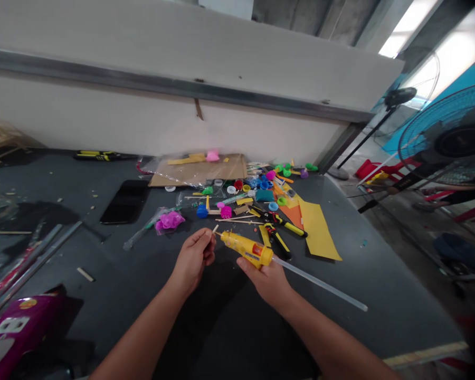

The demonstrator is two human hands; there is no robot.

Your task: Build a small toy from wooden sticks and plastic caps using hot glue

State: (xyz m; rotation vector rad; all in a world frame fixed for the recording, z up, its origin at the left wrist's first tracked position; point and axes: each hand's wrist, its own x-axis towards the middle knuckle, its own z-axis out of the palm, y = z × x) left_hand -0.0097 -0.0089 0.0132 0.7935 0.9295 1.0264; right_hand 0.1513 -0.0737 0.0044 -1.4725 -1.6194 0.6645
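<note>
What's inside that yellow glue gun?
A long translucent stick enters the back of the glue gun, held in the right hand; anything further in is covered.

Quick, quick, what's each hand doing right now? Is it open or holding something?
Left hand: closed, pinching a small pale stick.
Right hand: closed, holding a yellow glue gun.

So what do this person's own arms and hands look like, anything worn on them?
The left hand and right hand are bare, with no gloves or watch visible. No sleeve shows on the left forearm or right forearm.
</note>
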